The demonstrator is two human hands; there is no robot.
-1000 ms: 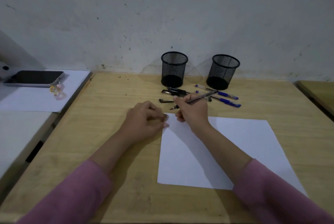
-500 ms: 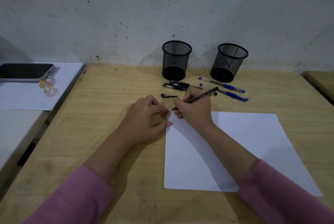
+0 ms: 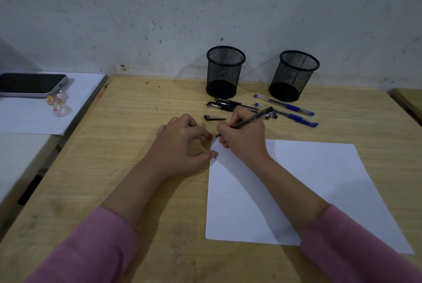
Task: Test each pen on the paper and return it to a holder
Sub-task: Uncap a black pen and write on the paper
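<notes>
Your right hand [image 3: 243,137] grips a black pen [image 3: 249,120] at frame centre, its tip at the upper-left corner of the paper [image 3: 296,191]. Your left hand [image 3: 182,143], fingers curled and holding nothing, pins that corner. Two mesh holders [image 3: 225,72] stand above, with more pens [image 3: 285,106] lying just below them.

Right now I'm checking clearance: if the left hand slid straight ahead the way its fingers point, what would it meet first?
Probably the right hand holding the black pen; the left hand nearly touches it.
</notes>
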